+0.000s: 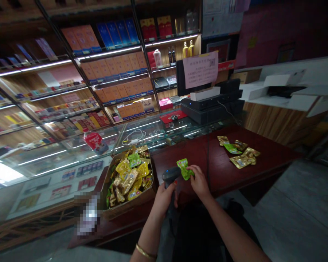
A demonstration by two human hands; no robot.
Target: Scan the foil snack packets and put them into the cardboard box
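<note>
My left hand (164,198) is wrapped round the handle of a black barcode scanner (171,174), its head pointing up and over the table. Just right of the scanner, my right hand (199,179) pinches the edge of a small green snack packet (183,168) above the dark red tabletop. To the left stands an open cardboard box (131,208) full of gold, yellow and green packets (129,180). Over on the right of the table lies a loose group of gold packets (244,159) with a green packet (231,148) among them.
A glass display counter (71,160) runs along the left and back, with a red-labelled bottle (95,141) on it. A monitor with a pink paper notice (200,69) stands behind the table, above a black cash drawer (202,112). Stocked shelves (112,69) line the wall.
</note>
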